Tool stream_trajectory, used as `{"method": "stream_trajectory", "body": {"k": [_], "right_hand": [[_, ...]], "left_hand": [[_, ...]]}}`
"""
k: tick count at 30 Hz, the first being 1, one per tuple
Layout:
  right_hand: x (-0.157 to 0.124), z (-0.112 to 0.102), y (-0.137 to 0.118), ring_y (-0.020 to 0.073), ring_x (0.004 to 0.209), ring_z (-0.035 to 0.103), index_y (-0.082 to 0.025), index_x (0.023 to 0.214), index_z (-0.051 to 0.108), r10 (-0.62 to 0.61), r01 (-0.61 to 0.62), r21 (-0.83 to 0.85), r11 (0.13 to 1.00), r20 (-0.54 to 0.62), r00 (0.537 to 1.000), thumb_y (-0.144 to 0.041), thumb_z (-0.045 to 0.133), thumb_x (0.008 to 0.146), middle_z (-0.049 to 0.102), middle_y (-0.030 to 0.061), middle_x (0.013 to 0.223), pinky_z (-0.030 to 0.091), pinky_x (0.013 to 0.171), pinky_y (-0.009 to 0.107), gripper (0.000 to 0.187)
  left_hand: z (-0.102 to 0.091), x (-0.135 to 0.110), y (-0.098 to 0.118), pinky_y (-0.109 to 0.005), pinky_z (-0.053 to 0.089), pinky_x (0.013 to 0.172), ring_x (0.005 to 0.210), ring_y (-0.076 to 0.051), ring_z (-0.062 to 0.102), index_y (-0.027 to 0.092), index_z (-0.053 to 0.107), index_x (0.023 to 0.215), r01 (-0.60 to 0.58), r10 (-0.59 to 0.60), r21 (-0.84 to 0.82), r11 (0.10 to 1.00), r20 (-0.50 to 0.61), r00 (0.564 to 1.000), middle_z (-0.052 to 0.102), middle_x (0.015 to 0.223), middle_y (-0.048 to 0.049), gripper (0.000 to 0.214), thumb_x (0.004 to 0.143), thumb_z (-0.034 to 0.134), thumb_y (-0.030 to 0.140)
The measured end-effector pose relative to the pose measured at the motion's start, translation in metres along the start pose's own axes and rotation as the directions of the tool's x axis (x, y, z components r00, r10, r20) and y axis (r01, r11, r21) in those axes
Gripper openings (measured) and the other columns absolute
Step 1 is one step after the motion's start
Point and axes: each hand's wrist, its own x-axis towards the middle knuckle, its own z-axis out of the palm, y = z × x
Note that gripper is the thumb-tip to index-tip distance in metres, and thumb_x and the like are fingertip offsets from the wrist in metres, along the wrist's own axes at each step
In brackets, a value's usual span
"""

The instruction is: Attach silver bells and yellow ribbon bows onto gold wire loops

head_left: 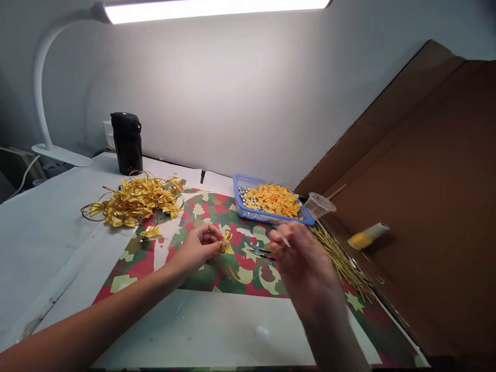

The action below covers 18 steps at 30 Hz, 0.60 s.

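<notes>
1. As I follow the head feed from my remote seat, I take the blue basket (pixel 256 214) as my landmark.
2. Nearer to me than the basket and off to its left, I have the left hand (pixel 199 248), thumb and fingertips clamped on a small gold bow (pixel 227 243).
3. Directly on the near side of the basket, I see the right hand (pixel 304 258) raised and blurred; something pale shows at its fingers, but I cannot tell whether they are closed on it.
4. Between the hands, on the basket's near side, I spot a slim metal tool (pixel 258 251).
5. Inside the basket I see yellow pieces (pixel 273 200) beside silvery beads (pixel 243 193).
6. Left of the basket I have a heap of gold bows (pixel 135 201); just right of it, a clear cup (pixel 320 204).
</notes>
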Motion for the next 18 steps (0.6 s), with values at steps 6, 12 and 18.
{"method": "stream_trajectory", "body": {"k": [6,12,18], "right_hand": [[0.052,-0.003,0.061,0.0093,0.06,0.06,-0.016,0.072,0.066,0.311,-0.312,0.051,0.949,0.026,0.95,-0.033,0.09,0.045,0.063,-0.0024,0.067,0.051,0.061,0.02,0.04],[0.056,0.004,0.088,0.0077,0.049,0.054,-0.014,0.067,0.064,0.387,-0.401,0.09,0.912,0.138,0.912,-0.037,0.09,0.046,0.059,-0.0028,0.054,0.042,0.048,0.016,0.041],[0.054,-0.002,0.112,0.008,0.047,0.051,-0.016,0.068,0.062,0.373,-0.385,0.071,0.92,0.136,0.918,-0.052,0.087,0.048,0.058,-0.0031,0.052,0.036,0.046,0.017,0.048]], "left_hand": [[-0.015,0.01,0.003,-0.02,0.037,0.042,0.041,-0.009,0.049,0.017,0.053,0.068,-0.11,0.118,0.072,0.991,-0.112,0.987,0.054,0.05,0.0067,0.035,0.059,0.08,0.038],[-0.03,0.02,-0.001,-0.021,0.04,0.055,0.057,-0.012,0.053,0.016,0.056,0.064,-0.237,0.277,0.181,0.955,-0.249,0.928,0.058,0.059,0.0026,0.031,0.058,0.08,0.034],[-0.039,0.028,-0.016,-0.021,0.038,0.055,0.057,-0.012,0.051,0.015,0.055,0.064,-0.264,0.315,0.205,0.942,-0.281,0.907,0.056,0.06,0.0016,0.03,0.062,0.077,0.036]]}}
